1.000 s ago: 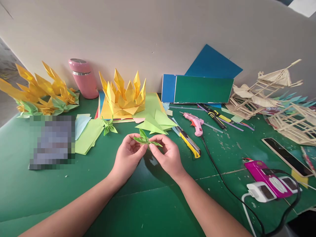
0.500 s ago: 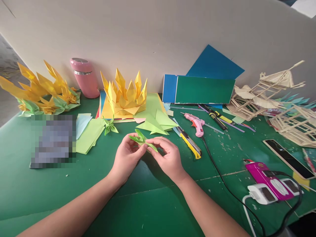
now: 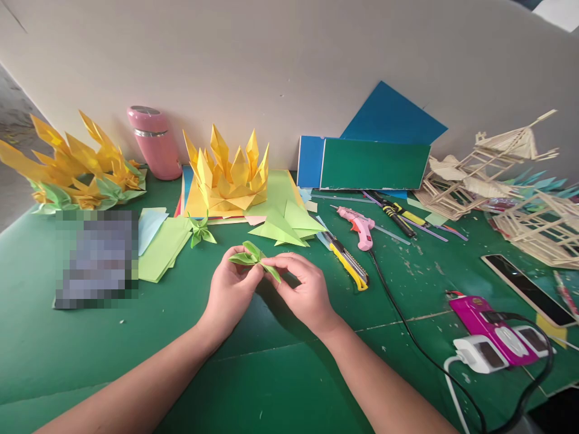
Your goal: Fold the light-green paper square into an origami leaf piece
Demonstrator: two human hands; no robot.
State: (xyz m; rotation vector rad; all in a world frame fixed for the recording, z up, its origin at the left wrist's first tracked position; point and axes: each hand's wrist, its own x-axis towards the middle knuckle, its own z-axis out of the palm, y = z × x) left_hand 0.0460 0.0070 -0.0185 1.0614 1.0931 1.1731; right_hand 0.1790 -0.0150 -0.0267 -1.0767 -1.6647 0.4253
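Note:
A small folded green paper piece (image 3: pixel 248 255) with pointed leaves is held just above the green table (image 3: pixel 280 374). My left hand (image 3: pixel 230 290) pinches it from the left with thumb and fingertips. My right hand (image 3: pixel 302 288) pinches its right end, fingers curled over a leaf tip. Just behind lie flat light green folded papers (image 3: pixel 284 226) and a tiny green paper flower (image 3: pixel 200 231).
At the back stand a yellow paper crown shape (image 3: pixel 228 175), yellow-and-green paper flowers (image 3: pixel 76 166) and a pink flask (image 3: pixel 154 143). To the right lie a yellow box cutter (image 3: pixel 348 260), a pink glue gun (image 3: pixel 359 226) with black cord, stick models (image 3: pixel 493 178), a phone (image 3: pixel 527 288) and a power strip (image 3: pixel 493 340).
The green piece has been turned and shifted a little left between my hands. My right fingers have closed further over its right leaf. Both arms stay in place.

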